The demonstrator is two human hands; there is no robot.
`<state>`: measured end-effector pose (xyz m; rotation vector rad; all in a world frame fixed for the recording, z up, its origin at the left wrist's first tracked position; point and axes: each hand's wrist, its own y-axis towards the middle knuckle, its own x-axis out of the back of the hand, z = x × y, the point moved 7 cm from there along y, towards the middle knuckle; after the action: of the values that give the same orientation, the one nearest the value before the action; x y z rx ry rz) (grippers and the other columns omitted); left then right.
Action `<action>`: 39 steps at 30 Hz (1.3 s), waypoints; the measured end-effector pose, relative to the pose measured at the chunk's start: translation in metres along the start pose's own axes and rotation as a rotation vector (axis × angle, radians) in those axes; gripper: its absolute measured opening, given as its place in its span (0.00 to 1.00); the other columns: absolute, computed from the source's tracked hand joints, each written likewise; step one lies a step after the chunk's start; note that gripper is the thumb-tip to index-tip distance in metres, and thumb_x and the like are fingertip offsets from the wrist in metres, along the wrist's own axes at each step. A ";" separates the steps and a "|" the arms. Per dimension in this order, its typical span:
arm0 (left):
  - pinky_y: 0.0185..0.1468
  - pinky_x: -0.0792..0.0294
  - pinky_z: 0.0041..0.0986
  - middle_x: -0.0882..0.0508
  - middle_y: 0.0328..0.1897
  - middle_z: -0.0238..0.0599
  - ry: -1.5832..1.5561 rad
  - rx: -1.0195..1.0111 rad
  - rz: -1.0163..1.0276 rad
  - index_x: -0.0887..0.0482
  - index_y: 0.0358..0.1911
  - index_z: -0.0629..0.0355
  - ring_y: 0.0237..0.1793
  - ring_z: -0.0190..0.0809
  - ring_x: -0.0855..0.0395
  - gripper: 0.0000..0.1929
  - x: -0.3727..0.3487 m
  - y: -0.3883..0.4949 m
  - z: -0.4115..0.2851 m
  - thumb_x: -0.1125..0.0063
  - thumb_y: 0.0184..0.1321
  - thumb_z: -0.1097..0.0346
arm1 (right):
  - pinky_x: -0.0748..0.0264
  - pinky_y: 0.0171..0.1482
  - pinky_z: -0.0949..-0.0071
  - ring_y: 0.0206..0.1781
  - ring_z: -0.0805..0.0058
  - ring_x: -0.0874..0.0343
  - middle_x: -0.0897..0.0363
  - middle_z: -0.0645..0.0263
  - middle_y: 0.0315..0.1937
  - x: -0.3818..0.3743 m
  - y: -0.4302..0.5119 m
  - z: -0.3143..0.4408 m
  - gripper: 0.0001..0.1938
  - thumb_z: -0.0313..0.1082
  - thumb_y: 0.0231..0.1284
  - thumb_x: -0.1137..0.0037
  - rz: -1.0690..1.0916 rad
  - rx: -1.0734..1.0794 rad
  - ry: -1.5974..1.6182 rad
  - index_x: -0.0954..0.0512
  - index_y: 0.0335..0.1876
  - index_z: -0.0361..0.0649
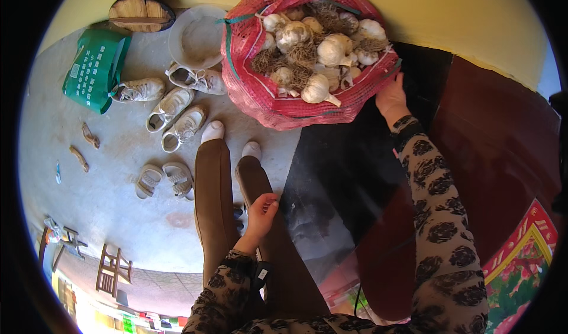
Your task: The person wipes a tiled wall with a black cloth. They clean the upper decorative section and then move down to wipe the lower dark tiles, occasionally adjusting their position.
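Observation:
A red mesh bag (248,90) gapes wide at the top of the view, full of whole garlic bulbs (316,88) with dry roots and short stems. At the bag's right edge is my right hand (393,98), holding the rim; its fingers are partly hidden by the mesh. My left hand (262,214) hovers over my leg near the knee, with nothing in it and its fingers loosely bent. Green strips (228,45) hang at the bag's mouth.
Left of the bag stand a translucent basin (197,36), a round wooden piece (142,13), a green bag (95,70), pale sneakers (184,127) and sandals (177,178). A glossy black-and-dark-red surface (350,165) lies right. Behind is a yellow wall (448,19); a wooden chair (111,269) is lower left.

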<state>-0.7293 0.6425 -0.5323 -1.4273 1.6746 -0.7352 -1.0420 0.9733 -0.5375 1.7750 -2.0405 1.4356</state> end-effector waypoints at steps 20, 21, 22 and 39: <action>0.42 0.31 0.22 0.20 0.34 0.30 -0.062 -0.028 0.009 0.22 0.45 0.61 0.35 0.29 0.25 0.11 0.006 -0.008 0.001 0.45 0.59 0.70 | 0.48 0.63 0.52 0.64 0.57 0.40 0.28 0.56 0.57 -0.083 -0.200 0.245 0.20 0.38 0.60 0.58 0.275 0.433 0.017 0.24 0.54 0.36; 0.42 0.31 0.22 0.20 0.34 0.31 -0.065 -0.021 0.006 0.22 0.45 0.61 0.35 0.29 0.25 0.11 0.006 -0.010 0.002 0.45 0.59 0.70 | 0.48 0.63 0.51 0.64 0.58 0.40 0.27 0.58 0.55 -0.079 -0.162 0.218 0.20 0.37 0.59 0.59 0.171 0.311 -0.007 0.24 0.53 0.37; 0.43 0.31 0.22 0.20 0.34 0.31 -0.065 -0.013 0.002 0.22 0.45 0.61 0.35 0.29 0.24 0.11 0.006 -0.013 0.003 0.45 0.59 0.70 | 0.48 0.63 0.51 0.64 0.58 0.40 0.26 0.59 0.54 -0.074 -0.126 0.191 0.19 0.36 0.59 0.60 0.060 0.212 -0.022 0.24 0.52 0.37; 0.42 0.29 0.29 0.20 0.34 0.40 0.223 -0.173 0.080 0.22 0.43 0.62 0.37 0.41 0.21 0.12 0.043 -0.024 -0.005 0.42 0.54 0.72 | 0.37 0.62 0.59 0.63 0.60 0.36 0.31 0.60 0.59 -0.199 0.025 0.167 0.20 0.43 0.68 0.67 0.095 -0.210 0.823 0.30 0.59 0.43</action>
<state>-0.7229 0.5959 -0.5186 -1.4276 1.9980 -0.7411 -0.9156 1.0044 -0.7636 0.7957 -1.7300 1.5405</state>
